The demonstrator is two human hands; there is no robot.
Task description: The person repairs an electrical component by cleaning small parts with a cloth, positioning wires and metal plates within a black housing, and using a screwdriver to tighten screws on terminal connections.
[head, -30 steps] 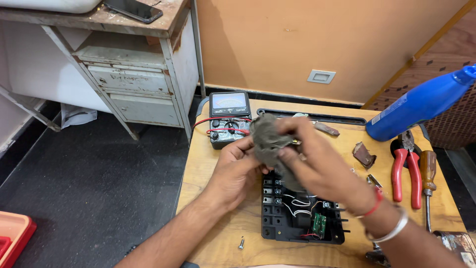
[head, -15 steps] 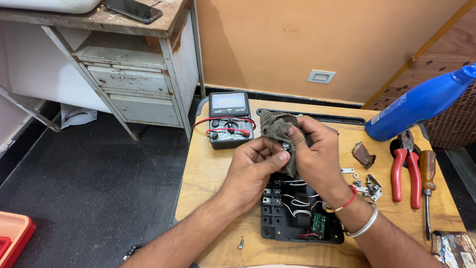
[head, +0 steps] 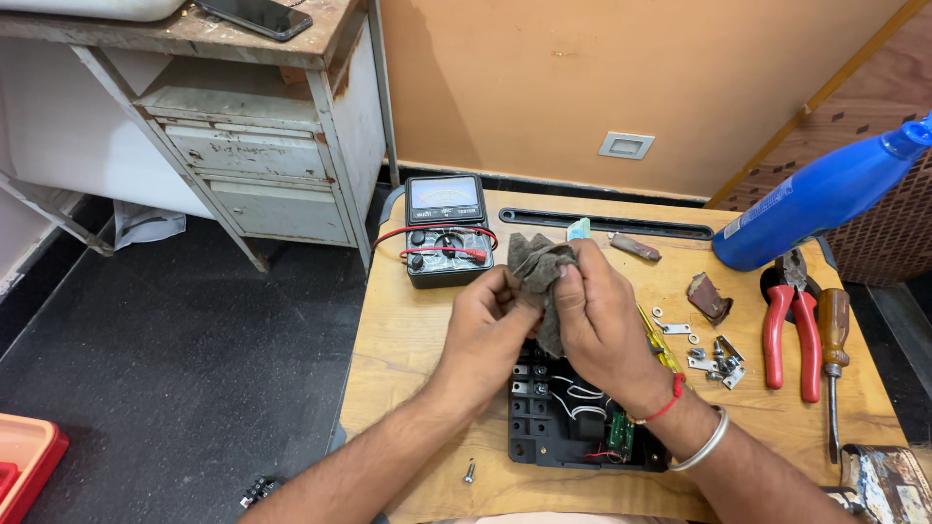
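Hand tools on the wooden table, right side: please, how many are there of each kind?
Pliers with red handles: 1
Screwdriver with brown handle: 1
Total: 2
Both lie on the wooden table, beside each other and right of the hands.

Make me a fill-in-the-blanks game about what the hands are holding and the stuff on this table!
1. The left hand and the right hand both hold a grey ____ above the black case.
2. The pliers have ____ handles.
3. The meter with red wires sits on the wooden ____.
4. The big bottle lying at the table's far right is ____.

Missing words: cloth; red; table; blue
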